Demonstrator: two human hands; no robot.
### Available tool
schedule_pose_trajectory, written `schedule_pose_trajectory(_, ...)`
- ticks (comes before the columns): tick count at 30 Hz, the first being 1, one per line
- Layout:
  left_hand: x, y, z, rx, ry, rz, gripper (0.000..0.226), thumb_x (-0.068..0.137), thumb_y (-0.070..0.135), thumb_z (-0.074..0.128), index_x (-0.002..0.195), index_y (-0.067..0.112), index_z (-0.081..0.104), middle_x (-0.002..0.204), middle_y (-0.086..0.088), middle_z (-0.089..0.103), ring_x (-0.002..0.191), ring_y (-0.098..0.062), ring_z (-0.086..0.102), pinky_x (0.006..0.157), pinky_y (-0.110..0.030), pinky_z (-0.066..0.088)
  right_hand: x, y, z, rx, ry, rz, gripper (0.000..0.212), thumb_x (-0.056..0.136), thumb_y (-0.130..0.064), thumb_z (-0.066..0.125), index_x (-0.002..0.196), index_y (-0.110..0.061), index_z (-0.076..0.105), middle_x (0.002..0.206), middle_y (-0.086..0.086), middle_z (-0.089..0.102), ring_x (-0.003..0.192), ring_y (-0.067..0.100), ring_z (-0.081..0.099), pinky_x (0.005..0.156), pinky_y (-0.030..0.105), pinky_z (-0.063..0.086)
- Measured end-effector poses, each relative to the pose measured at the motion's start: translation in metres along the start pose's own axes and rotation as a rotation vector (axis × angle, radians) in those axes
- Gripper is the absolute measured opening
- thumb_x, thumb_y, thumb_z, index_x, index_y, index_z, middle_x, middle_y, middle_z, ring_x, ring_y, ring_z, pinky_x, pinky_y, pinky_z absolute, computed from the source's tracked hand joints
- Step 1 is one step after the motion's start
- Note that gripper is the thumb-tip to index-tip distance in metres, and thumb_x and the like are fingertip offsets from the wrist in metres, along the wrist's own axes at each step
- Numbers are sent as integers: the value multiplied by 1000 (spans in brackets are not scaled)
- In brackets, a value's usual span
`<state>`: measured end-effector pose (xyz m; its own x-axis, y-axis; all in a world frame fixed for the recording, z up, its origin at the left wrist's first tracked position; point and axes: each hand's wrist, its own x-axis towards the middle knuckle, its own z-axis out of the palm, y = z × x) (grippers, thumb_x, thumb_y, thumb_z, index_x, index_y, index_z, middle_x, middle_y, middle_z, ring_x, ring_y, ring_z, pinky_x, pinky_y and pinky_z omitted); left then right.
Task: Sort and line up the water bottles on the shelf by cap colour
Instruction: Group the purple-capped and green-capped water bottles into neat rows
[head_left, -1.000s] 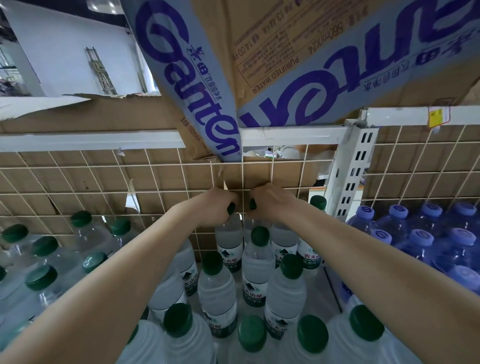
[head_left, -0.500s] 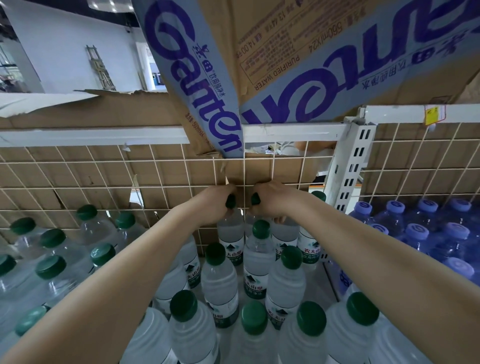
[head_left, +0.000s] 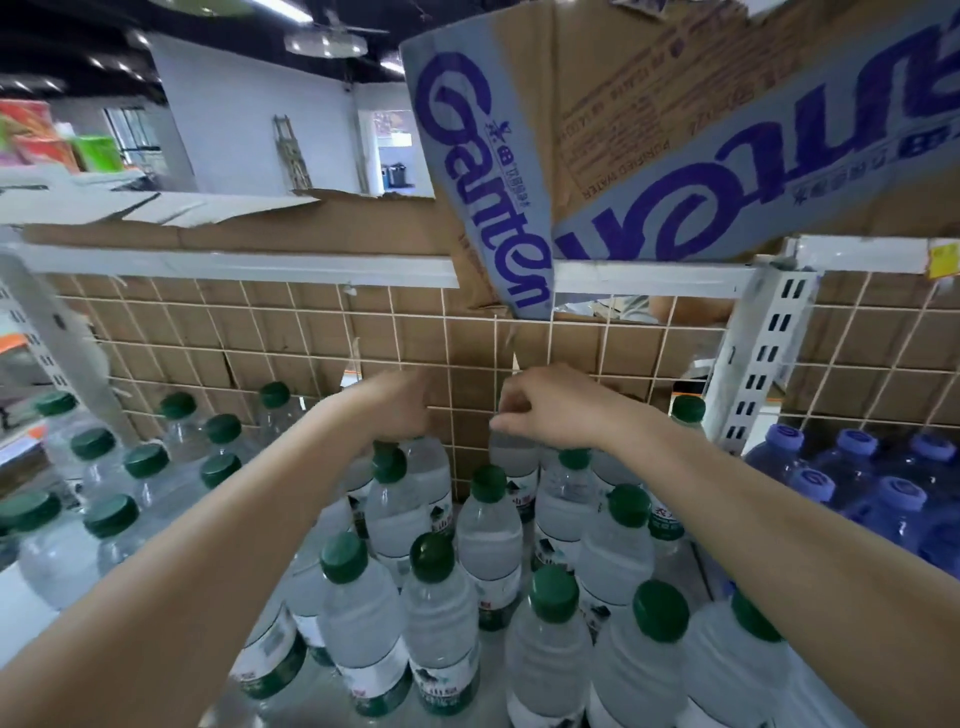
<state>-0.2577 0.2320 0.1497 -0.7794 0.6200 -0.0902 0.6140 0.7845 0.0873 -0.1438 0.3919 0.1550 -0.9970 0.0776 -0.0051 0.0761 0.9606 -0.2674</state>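
Several clear water bottles with green caps (head_left: 431, 558) stand packed on the shelf below me. Both arms reach to the back row by the wire grid (head_left: 291, 332). My left hand (head_left: 395, 405) curls over the top of a green-capped bottle (head_left: 426, 467); its cap is hidden under the fingers. My right hand (head_left: 550, 408) curls over the top of a neighbouring back-row bottle (head_left: 511, 457), cap hidden too. A gap showing the grid separates the two held bottles. Bottles with purple caps (head_left: 901, 496) stand in the bay to the right.
A white slotted upright (head_left: 761, 353) divides the green-cap bay from the purple-cap bay. More green-capped bottles (head_left: 145, 460) crowd the left side. A Ganten cardboard box (head_left: 649, 130) overhangs the white shelf rail (head_left: 234, 265) above. Cardboard backs the grid.
My hands have moved apart: the left went left and the right went right, each with its bottle top, opening a gap between them. The camera view tilted up slightly.
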Motion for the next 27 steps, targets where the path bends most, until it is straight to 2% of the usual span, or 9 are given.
schedule_pose_trajectory(3, -7, -9, 4, -51, -30, -6, 33, 87, 35, 65, 112, 16, 57, 106, -4, 62, 91, -21, 58, 78, -34, 50, 0, -16, 2, 48, -74, -82, 40, 87, -55, 59, 105, -19, 66, 101, -2, 66, 89, 15, 63, 82, 39, 55)
schedule_pose_trajectory(7, -6, -9, 17, -70, -47, -1, 36, 85, 34, 65, 114, 15, 55, 109, -7, 60, 95, -25, 59, 83, -39, 53, -5, -26, 9, -25, -315, -67, 60, 69, -67, 69, 103, -17, 66, 96, 1, 68, 86, 19, 65, 76, 37, 55)
schedule_pose_trajectory(8, -4, -9, 20, -70, -40, -7, 36, 84, 33, 65, 114, 15, 54, 109, -8, 60, 94, -25, 58, 80, -37, 53, -7, -26, 10, -63, -359, -58, 63, 69, -64, 72, 106, -15, 64, 95, 3, 69, 83, 19, 65, 70, 36, 55)
schedule_pose_trajectory(10, -1, -8, 21, -94, -26, -2, 31, 82, 30, 65, 108, 15, 55, 106, -8, 60, 90, -24, 58, 71, -32, 50, -7, -25, 14, -29, -385, -74, 48, 75, -49, 75, 103, -13, 62, 88, 6, 70, 70, 17, 65, 58, 29, 49)
schedule_pose_trajectory(13, 2, -9, 20, -165, -36, -3, 25, 84, 24, 65, 104, 11, 56, 102, -10, 60, 91, -26, 58, 67, -30, 45, -4, -23, 15, 33, -319, -113, 30, 81, -37, 73, 91, -11, 61, 79, 7, 70, 66, 20, 66, 56, 28, 48)
schedule_pose_trajectory(19, 17, -23, 15, -198, -22, -2, 20, 86, 23, 64, 102, 16, 53, 97, -5, 58, 85, -22, 55, 67, -30, 45, 16, -14, 17, 106, -90, -71, 34, 81, -42, 69, 77, -11, 55, 72, 4, 51, 63, 17, 46, 56, 31, 35)
schedule_pose_trajectory(21, 24, -27, 12, -182, -14, -5, 20, 85, 22, 64, 101, 17, 54, 98, -6, 60, 87, -22, 57, 72, -34, 49, 26, -12, 18, 141, -33, -37, 35, 82, -43, 69, 78, -12, 54, 73, 3, 51, 63, 16, 46, 57, 30, 34)
schedule_pose_trajectory(24, 34, -32, 11, -129, -16, 11, 13, 83, 17, 59, 93, 17, 51, 94, -7, 58, 86, -25, 56, 69, -34, 47, 40, -13, 21, 159, 37, 4, 34, 82, -44, 69, 75, -15, 51, 72, 1, 52, 63, 16, 49, 57, 29, 36)
schedule_pose_trajectory(27, 40, -36, 15, -106, -15, 26, 12, 85, 16, 57, 90, 18, 47, 93, -6, 54, 86, -26, 54, 70, -32, 45, 54, -15, 28, 187, 102, 47, 38, 79, -43, 72, 76, -10, 53, 71, 4, 53, 64, 19, 51, 56, 31, 36)
